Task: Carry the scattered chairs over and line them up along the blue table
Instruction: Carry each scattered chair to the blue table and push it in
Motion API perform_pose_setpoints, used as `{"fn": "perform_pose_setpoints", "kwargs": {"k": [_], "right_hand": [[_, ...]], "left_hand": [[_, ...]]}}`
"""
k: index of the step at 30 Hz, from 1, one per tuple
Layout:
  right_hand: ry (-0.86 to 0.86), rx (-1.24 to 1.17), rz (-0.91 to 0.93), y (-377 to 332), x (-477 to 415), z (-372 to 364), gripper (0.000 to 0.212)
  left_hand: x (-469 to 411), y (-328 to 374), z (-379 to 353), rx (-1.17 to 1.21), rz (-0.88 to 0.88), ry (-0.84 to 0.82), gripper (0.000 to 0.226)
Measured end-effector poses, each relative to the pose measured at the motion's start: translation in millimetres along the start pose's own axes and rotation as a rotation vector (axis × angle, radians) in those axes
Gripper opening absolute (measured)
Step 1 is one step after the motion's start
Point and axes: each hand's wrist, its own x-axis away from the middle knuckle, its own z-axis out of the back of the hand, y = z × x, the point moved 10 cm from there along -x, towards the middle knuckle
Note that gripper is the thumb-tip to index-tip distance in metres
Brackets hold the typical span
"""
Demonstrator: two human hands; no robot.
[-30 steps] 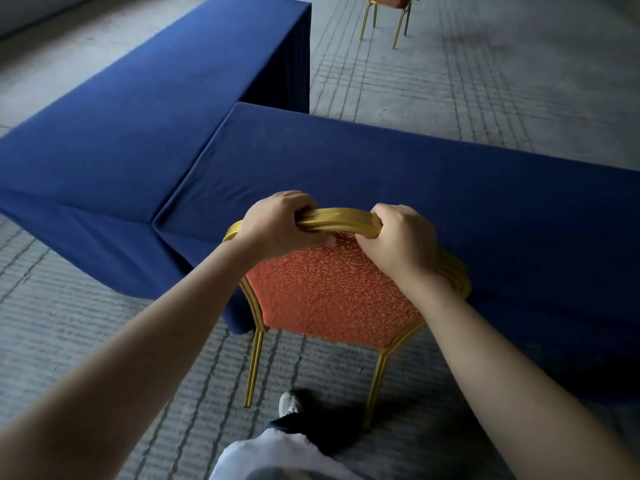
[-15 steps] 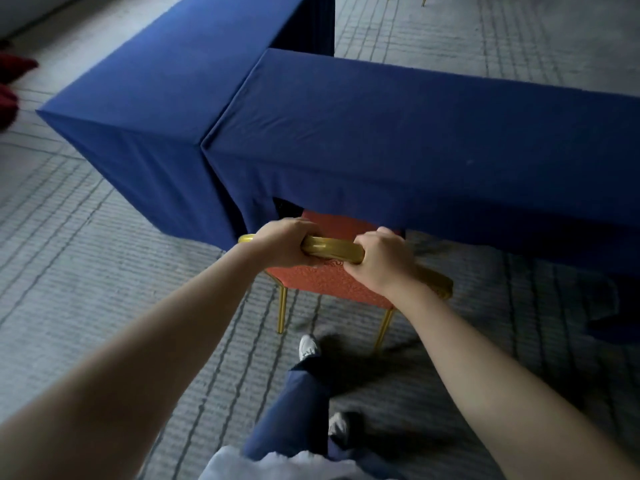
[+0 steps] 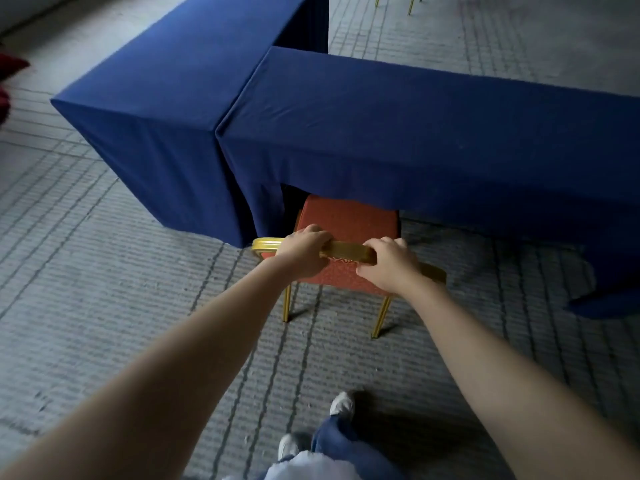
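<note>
Clasping the gold top rail of the red-cushioned chair (image 3: 348, 216) with left grip (image 3: 304, 252) and right grip (image 3: 389, 266), fingers curled over it, close together. Standing on the grey carpet (image 3: 104, 289), tucked seat-first under the skirt of the blue surface (image 3: 433, 133), near the corner meeting a second blue surface (image 3: 166, 84).

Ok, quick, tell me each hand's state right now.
Left hand: closed on the top rail of the chair.
Right hand: closed on the same top rail.
</note>
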Motion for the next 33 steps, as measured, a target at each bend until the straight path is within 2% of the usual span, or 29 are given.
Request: {"fn": "perform_pose_setpoints", "kwargs": {"k": [6,9,12,14,17,22,25,27,30,33], "right_hand": [[-0.025,-0.086,-0.033,-1,9,-6,0.047],[-0.103,-0.175,-0.054,6,7,-8,0.042],[-0.154,-0.448,-0.127,15,-11,-1,0.025],[-0.175,-0.570,-0.160,18,-26,6,0.035],[-0.181,-0.525,-0.175,27,-57,7,0.033],[-0.270,-0.421,-0.211,57,-100,-19,0.017],[-0.334,-0.360,-0.284,82,-122,-40,0.015],[-0.407,-0.290,-0.346,103,-131,-57,0.022],[-0.485,-0.193,-0.474,140,-134,-79,0.045],[-0.549,-0.109,-0.611,172,-125,-102,0.059]], "left_hand": [[2,-8,-5,0.020,0.004,0.010,0.041],[-3,-12,-8,0.053,0.028,-0.085,0.044],[-23,-17,-9,0.423,0.111,-0.313,0.054],[-42,-24,-10,0.603,0.212,-0.350,0.048],[-79,-37,-20,0.521,0.307,-0.307,0.034],[-111,-46,-52,0.437,0.378,-0.401,0.036],[-127,-62,-71,0.400,0.434,-0.436,0.035],[-135,-75,-81,0.350,0.463,-0.466,0.036],[-141,-90,-100,0.281,0.478,-0.538,0.042],[-138,-124,-138,0.143,0.525,-0.628,0.064]]}}
